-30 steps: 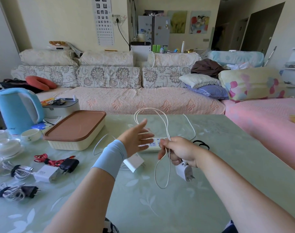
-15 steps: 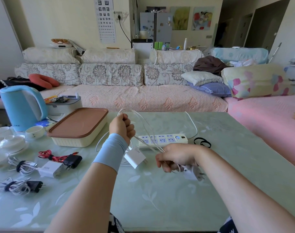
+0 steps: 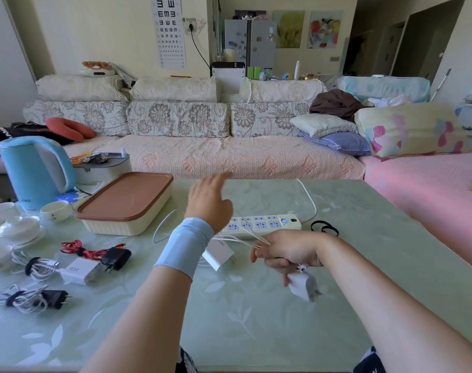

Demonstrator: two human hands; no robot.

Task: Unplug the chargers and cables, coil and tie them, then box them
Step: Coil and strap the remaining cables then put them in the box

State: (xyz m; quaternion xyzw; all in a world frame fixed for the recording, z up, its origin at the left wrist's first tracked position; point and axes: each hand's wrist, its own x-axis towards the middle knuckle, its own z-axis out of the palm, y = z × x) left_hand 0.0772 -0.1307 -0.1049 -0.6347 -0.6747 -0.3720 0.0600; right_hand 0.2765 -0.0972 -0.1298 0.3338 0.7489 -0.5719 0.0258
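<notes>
Hands first: the right hand (image 3: 288, 254) is curled tight round a few strands of thin white charging cable (image 3: 259, 241), low over the middle of the pale green leaf-patterned glass table (image 3: 256, 332). The small white charger brick (image 3: 300, 285) on that cable dangles under the fist, a bit blurry. The left hand (image 3: 208, 200), the one with the light blue wristband (image 3: 185, 243), is up over the far side of the table with its fingers stretched out, and I can't spot any cable in them. That's the change: the shot from half a second back shows it as a closed fist pulling a loop taut, so it looks like that wrap is now let go or passed to the right hand. My guess is we're mid-coil on this one, with no tie yet. Black elastic bands (image 3: 325, 228) sit just past the right end of the white multi-socket power strip (image 3: 261, 224), handy for tying. A second white square charger (image 3: 218, 254) lies loose beside the left wrist. Near the left edge three bundles look tied already: white charger with white cable (image 3: 78, 273), black plug with red cable (image 3: 113, 258), black plug with white cable (image 3: 52, 298). The cream plastic box with a brown lid (image 3: 124, 203) sits toward the far left corner, lid on, so nothing's boxed that I can see.
</notes>
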